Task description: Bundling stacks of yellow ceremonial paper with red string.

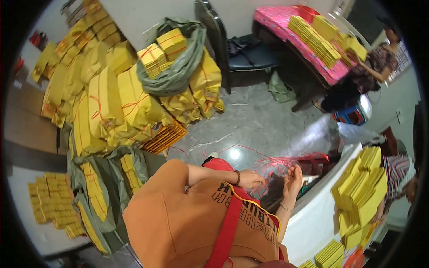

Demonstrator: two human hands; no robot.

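A white counter (313,219) stood over a grey marble floor (254,120). The left hand (251,179) was curled, pinching red string (272,164); the right hand (292,180) was raised, palm open, fingers loosely bent, touching the strands. Yellow paper stacks (359,187) lay on the counter. Tied yellow bundles (116,102) were heaped by the wall; a pink counter (286,22) beyond held more.

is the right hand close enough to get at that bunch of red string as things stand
Probably yes. The right hand is raised, fingers loosely open, right beside the red string, which trails across the floor in front of it. Nothing visible lies between them, and the left hand sits clear.
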